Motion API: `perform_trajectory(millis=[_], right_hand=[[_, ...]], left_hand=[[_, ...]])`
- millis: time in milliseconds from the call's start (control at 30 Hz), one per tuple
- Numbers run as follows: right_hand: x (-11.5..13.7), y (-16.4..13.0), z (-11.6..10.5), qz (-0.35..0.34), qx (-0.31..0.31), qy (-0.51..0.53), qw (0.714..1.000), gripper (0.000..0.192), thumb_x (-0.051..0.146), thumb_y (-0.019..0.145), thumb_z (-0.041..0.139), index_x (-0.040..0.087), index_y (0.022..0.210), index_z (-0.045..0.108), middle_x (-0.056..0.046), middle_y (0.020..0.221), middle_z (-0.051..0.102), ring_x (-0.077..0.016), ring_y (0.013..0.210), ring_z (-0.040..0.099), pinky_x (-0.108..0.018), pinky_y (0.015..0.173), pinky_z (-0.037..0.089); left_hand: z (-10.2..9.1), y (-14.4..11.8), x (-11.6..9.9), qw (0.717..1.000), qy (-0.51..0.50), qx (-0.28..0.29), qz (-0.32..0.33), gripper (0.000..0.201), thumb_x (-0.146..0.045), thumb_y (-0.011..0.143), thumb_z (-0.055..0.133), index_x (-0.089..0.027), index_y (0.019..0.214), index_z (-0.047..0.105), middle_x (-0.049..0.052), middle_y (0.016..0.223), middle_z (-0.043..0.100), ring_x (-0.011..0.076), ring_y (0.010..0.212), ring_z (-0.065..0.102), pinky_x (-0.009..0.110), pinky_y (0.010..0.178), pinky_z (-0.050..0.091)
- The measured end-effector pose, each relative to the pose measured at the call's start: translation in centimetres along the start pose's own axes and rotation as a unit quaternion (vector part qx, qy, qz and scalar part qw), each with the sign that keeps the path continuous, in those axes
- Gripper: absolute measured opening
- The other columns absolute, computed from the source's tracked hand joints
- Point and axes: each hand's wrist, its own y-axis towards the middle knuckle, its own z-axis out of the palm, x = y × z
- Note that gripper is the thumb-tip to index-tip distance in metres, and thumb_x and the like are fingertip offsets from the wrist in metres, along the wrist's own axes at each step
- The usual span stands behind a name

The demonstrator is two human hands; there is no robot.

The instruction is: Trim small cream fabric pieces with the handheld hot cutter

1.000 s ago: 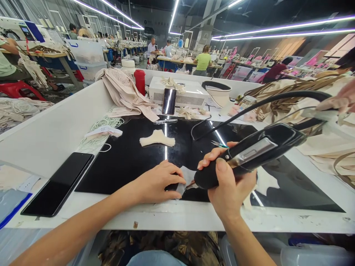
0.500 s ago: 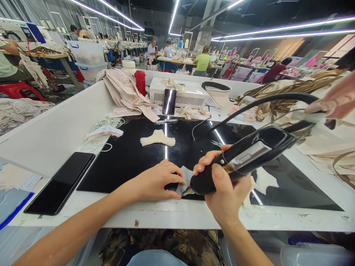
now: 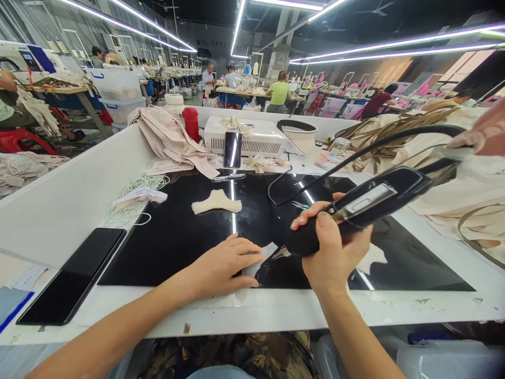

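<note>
My right hand (image 3: 335, 247) grips a black corded hand cutter (image 3: 369, 202), tilted with its thin metallic tip (image 3: 282, 253) down and to the left. A small gap separates that tip from a pale, flat piece (image 3: 266, 253) on the glossy black mat (image 3: 165, 252). My left hand (image 3: 229, 262) lies over the pale piece with fingers stretched out and thumb apart, hiding part of it. Beyond the hands a cream fabric cutout (image 3: 216, 202) rests on the mat. Another white cutout (image 3: 373, 259) lies right of my right wrist, partly covered.
Another person's hand (image 3: 483, 131) is at the cutter's rear end. Small scissors (image 3: 300, 205) and a pen (image 3: 229, 178) lie on the mat. A large phone (image 3: 73, 276) is at left. Behind stand a white vented box (image 3: 246, 134), a phone (image 3: 232, 150) and a red cup (image 3: 191, 125).
My right hand has drawn the cutter up and to the right, so its tip is off the pale piece. My left hand remains over that piece. The view has shifted slightly.
</note>
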Motion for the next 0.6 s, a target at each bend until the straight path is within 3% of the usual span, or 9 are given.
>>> perform_trajectory(millis=[233, 600], right_hand=[[-0.8, -0.3, 0.1, 0.002, 0.018, -0.011, 1.0, 0.036, 0.03, 0.085, 0.075, 0.026, 0.114, 0.055, 0.006, 0.08, 0.064, -0.0118, 0.06, 0.06, -0.031, 0.059, 0.054], [-1.2, -0.2, 0.1, 0.003, 0.028, -0.013, 1.0, 0.036, 0.03, 0.084, 0.076, 0.026, 0.114, 0.055, 0.006, 0.08, 0.065, -0.013, 0.059, 0.06, -0.032, 0.058, 0.054]], left_hand=[[-0.4, 0.1, -0.2, 1.0, 0.013, -0.001, 0.006, 0.048, -0.034, 0.092, 0.072, -0.021, 0.137, 0.061, 0.011, 0.138, 0.062, 0.0275, 0.126, 0.056, 0.051, 0.116, 0.037], [-0.2, 0.0, -0.2, 1.0, 0.008, 0.001, -0.002, 0.051, -0.036, 0.092, 0.072, -0.026, 0.141, 0.058, 0.01, 0.14, 0.061, 0.0273, 0.129, 0.055, 0.054, 0.119, 0.031]])
